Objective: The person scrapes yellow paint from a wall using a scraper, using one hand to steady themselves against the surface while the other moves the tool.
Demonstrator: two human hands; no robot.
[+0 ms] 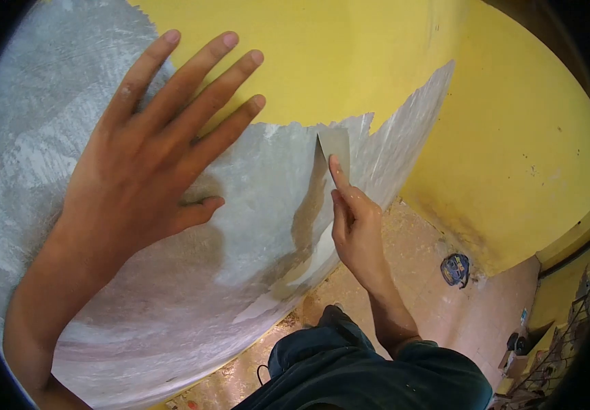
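Note:
My right hand (362, 229) is closed around a scraper, its index finger stretched along the flat metal blade (337, 141). The blade lies against the wall, its far edge close to the jagged border between bare grey surface (257, 191) and yellow coating (295, 61). The handle is hidden in my grip. My left hand (141, 154) is spread on the wall at the left, palm toward the surface and holding nothing. Its fingertips reach over the yellow part. A dark shadow falls below the blade.
Another yellow wall (514, 137) with dark stains near its foot stands at the right. On the tiled floor (411, 260) sits a small blue and black item (455, 270), perhaps a pouch. Metal racking (561, 348) with assorted objects stands at the lower right.

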